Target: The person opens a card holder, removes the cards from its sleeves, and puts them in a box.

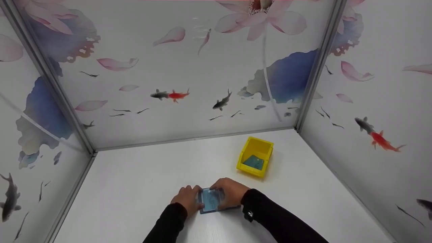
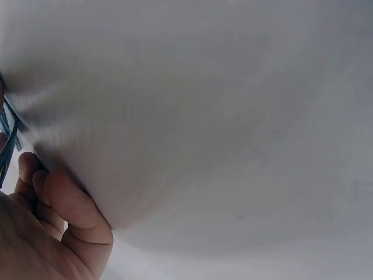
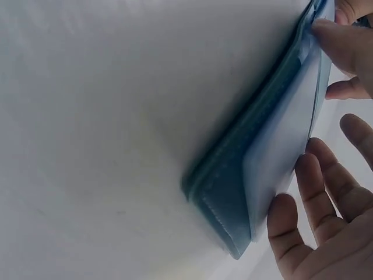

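Note:
A teal card holder with a stitched edge and clear plastic sleeves lies low over the white table, between both hands. My left hand pinches its left edge, thumb at the near side and fingers at the far side. Across its right part, my right hand grips the raised clear sleeve by its edges, with the teal cover lying beneath. Curled fingers of the left hand show in the left wrist view, where just a sliver of the holder is visible.
A yellow bin stands behind and to the right of the hands, with a dark teal flat piece inside. White panels printed with flowers and fish enclose the white table at the back and both sides.

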A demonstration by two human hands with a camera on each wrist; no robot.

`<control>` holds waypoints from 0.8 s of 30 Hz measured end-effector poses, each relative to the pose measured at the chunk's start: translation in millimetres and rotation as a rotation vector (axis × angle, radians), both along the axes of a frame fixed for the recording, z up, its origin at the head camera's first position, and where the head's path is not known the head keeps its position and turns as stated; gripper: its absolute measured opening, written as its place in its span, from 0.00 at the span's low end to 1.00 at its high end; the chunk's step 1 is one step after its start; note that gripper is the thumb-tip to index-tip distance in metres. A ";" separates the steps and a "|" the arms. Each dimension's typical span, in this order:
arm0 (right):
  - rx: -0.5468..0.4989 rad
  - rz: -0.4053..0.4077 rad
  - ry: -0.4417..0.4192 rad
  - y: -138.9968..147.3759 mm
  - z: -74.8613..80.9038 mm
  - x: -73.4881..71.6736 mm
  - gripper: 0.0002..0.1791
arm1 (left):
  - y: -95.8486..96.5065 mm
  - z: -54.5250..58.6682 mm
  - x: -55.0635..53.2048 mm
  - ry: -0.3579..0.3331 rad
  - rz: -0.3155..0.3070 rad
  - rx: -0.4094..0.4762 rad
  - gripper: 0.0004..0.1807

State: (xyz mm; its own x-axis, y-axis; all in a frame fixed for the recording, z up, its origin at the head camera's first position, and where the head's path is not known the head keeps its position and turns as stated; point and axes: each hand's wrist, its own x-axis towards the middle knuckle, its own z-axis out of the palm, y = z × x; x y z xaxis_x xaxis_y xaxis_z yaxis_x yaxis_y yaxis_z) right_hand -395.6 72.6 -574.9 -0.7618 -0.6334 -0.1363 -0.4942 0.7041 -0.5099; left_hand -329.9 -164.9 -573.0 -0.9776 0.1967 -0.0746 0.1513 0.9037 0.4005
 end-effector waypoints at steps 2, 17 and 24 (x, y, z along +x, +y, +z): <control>0.014 0.010 0.010 -0.3 -0.3 -0.1 0.42 | -0.5 -2.5 -1.9 0.001 -0.001 -0.002 0.30; 0.039 -0.029 -0.069 11.3 3.8 -2.8 0.43 | 1.3 -8.9 -7.0 -0.026 0.013 -0.012 0.31; 0.042 -0.076 -0.038 33.1 13.7 -4.0 0.32 | 1.2 -17.3 -13.2 -0.040 0.043 -0.044 0.31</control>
State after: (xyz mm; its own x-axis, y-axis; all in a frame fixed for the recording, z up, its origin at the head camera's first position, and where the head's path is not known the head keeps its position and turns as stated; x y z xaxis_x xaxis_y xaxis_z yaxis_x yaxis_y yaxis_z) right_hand -399.6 105.7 -561.1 -0.8009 -0.5674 -0.1914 -0.4196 0.7598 -0.4966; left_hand -343.1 -163.8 -590.4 -0.9812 0.1500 -0.1214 0.0964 0.9259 0.3653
